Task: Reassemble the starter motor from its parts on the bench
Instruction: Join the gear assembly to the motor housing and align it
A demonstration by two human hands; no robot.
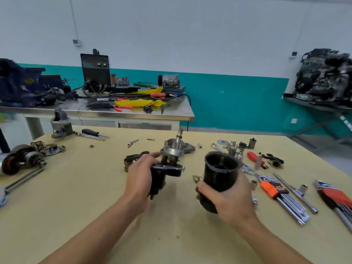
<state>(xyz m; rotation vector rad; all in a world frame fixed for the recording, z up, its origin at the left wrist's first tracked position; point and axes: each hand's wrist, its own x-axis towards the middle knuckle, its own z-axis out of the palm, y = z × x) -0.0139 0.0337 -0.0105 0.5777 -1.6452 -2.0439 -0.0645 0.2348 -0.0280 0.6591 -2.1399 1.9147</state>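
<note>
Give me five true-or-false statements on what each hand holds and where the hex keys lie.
1. The right hand grips a black housing. True.
2. The housing's open end faces down. False: it faces up.
3. The left hand holds a shaft assembly. True.
4. The two held parts are joined. False: a gap separates them.
5. The hex keys lie left of the hands. False: they lie on the bench, right of the right hand.
</note>
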